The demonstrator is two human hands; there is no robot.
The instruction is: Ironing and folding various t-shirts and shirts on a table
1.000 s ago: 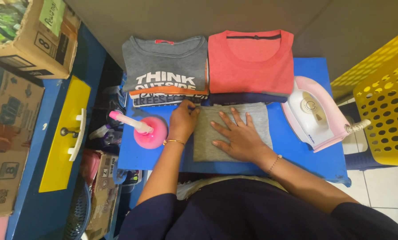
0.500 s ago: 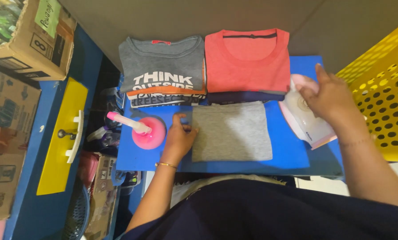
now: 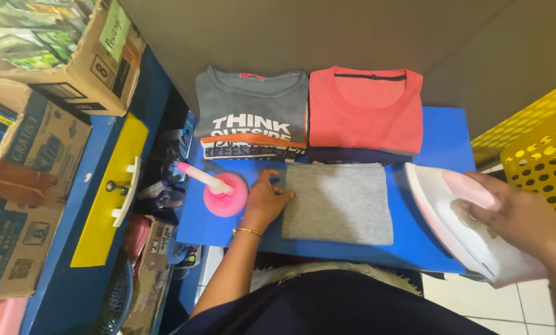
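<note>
A folded grey cloth lies flat on the blue ironing surface. My left hand rests at the cloth's left edge, fingers touching it, a gold bangle on the wrist. My right hand grips the handle of a white and pink iron, lifted and tilted at the right end of the surface, apart from the cloth. Just left of my left hand stands a pink spray bottle.
A folded grey printed shirt and a folded red shirt lie at the back of the surface. A yellow perforated basket stands at the right. Cardboard boxes and a yellow drawer front are at the left.
My right hand left the grey cloth, went to the iron at the right and now holds it lifted. My left hand slid from the cloth's top corner to its left edge.
</note>
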